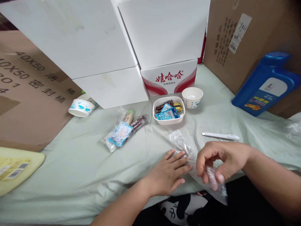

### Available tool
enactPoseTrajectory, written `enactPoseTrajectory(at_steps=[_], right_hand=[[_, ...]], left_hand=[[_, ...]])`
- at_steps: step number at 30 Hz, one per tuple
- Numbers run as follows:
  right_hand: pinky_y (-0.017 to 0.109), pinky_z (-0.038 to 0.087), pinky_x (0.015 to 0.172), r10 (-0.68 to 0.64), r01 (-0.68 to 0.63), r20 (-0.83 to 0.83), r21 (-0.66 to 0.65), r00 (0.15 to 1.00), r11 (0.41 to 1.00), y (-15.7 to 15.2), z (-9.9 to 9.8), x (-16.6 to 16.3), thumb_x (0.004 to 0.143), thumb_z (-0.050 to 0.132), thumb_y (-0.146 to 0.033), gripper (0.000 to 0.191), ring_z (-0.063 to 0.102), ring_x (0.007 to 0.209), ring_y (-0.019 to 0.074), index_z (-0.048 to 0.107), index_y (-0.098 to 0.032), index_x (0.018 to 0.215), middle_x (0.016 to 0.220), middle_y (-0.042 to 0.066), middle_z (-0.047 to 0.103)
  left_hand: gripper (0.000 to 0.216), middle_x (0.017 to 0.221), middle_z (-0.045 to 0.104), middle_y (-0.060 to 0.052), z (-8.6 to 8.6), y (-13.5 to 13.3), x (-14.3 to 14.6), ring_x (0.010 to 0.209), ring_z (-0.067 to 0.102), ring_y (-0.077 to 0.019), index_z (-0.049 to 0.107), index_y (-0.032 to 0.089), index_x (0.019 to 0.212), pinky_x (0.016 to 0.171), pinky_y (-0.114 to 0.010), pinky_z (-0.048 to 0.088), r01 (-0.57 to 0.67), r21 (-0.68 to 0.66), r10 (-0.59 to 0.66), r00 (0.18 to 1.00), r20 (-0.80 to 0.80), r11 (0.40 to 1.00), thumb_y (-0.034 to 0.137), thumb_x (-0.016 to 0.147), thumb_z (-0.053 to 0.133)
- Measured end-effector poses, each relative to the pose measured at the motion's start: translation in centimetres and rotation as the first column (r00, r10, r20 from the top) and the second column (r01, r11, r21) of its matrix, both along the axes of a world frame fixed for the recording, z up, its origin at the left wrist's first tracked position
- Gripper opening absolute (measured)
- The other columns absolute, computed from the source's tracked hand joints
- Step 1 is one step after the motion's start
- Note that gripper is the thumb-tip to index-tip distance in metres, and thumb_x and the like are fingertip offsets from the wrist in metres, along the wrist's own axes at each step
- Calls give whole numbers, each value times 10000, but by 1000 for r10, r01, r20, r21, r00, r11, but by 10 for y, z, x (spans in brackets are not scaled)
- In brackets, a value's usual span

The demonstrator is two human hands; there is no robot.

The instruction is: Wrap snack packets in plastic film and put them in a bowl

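A clear plastic bag (180, 141) lies crumpled near the front of the cloth-covered surface. My left hand (166, 174) rests flat with spread fingers, the fingertips on the bag. Curled around the bag's near end is my right hand (222, 160), thumb and fingers closed on the film, with a loose corner hanging below. Beyond the hands stands a white tray (169, 121) holding blue packets, dark wrapped sticks and a yellow packet. A white utility knife (221, 136) lies just past my right hand.
Left of the tray lie a blue-edged packet (120, 133) and dark wrapped sticks (139, 123). One paper bowl (192, 99) stands upright; another (81, 108) is tipped. Cardboard and white boxes (168, 78) wall the back. A blue bottle (263, 91) leans at right, a yellow container (18, 169) at left.
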State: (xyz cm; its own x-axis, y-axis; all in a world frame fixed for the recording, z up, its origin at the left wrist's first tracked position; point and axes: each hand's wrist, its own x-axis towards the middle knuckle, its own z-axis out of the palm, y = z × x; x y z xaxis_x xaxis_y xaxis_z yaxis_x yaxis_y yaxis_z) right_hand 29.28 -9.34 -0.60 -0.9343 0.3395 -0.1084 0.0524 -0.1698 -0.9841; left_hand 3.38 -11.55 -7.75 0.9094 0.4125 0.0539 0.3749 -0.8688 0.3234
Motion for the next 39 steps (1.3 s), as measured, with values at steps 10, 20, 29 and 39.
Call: enactPoseTrajectory(at_steps=[10,20,29,39], right_hand=[[445,509,957,-646,656,137,-259,751,709,51,-62,-35,928,499,-490,409,666,1019,237,540,-155,1160,1210,175,608],[420,475,944,-601,352,-37,838,798,416,33,-57,-27,931,480,-258,249,587,1065,225,663,-199,1088,1117,105,663],[492,449,933,-616,10,81,990,784,143,27,-85,-39,940,480,-237,332,524,1113,285,624,-181,1234,1219,130,623],[403,464,896,-567,284,-113,933,816,221,24,-55,-28,942,505,-347,279,560,1027,241,629,-165,1114,1073,131,651]], left_hand=[[541,1351,581,-60,2,5,-1,1358,410,-250,401,265,1422,1182,-514,165,19,-104,-16,1000,27,994,308,901,539],[558,1404,535,-71,4,8,-3,1396,361,-259,408,269,1417,1178,-516,194,-10,-151,15,999,37,989,291,882,568],[425,1294,588,-119,-4,10,-8,1283,499,-251,502,216,1277,1076,-457,424,-177,-58,186,926,329,982,246,864,595],[158,954,696,-55,-13,18,0,1077,622,-208,605,203,966,942,-378,487,-227,70,184,904,387,971,143,928,464]])
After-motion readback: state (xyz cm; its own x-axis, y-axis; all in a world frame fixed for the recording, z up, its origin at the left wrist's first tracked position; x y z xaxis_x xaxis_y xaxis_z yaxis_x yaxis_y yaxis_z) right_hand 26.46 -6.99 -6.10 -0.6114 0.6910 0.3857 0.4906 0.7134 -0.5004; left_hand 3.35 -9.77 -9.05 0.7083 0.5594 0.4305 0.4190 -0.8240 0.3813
